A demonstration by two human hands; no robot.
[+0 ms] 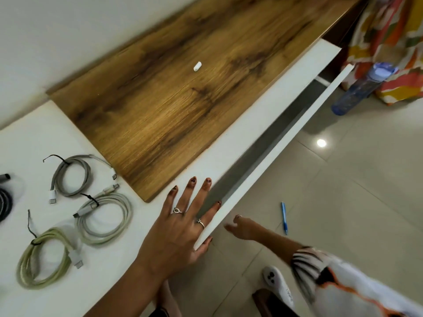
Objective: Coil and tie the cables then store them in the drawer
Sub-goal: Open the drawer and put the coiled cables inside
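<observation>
Three coiled cables, each tied with a black tie, lie on the white desk at the left: a grey cable (69,177), a white cable (105,219) and a greenish cable (43,259). The drawer (286,152) under the desk edge stands partly open, showing a narrow grey interior with nothing visible in it. My left hand (178,229) lies spread over the desk edge, index finger inside the gap and thumb around the near end of the drawer front. My right hand (245,227), blurred and with its fingers apart, is just below the drawer front and holds nothing.
A black coiled cable (3,202) shows at the far left edge. A wooden board (183,99) covers the desk's middle, with a small white piece (197,66) on it. On the tiled floor lie a blue pen (284,217), a blue bottle (359,88) and a white slipper (277,282).
</observation>
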